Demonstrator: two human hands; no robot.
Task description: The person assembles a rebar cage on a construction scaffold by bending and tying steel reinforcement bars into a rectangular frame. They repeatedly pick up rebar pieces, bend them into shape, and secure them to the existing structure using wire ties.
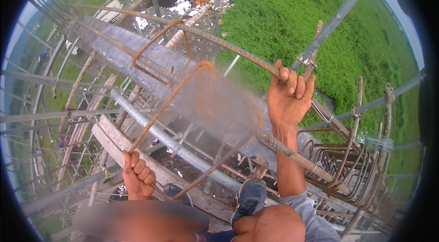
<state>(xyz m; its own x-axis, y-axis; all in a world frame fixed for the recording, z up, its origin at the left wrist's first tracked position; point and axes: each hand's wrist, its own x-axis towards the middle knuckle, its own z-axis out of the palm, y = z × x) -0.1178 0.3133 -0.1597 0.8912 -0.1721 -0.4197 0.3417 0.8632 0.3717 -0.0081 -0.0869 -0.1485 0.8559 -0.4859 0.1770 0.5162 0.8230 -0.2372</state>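
Wooden plank on scaffold pipe; shoe on plank.

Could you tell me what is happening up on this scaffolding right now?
A person perched high on scaffolding grips a long ribbed rebar with the right hand and holds a rusty rectangular stirrup in the left hand. The stirrup appears blurred. More stirrups sit bunched on the bars at right, above grass far below.

Grey shorts, dark worn shoe

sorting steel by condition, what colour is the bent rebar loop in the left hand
Rusty orange-brown, seen in the head view: the rebar stirrup gripped by the left hand.
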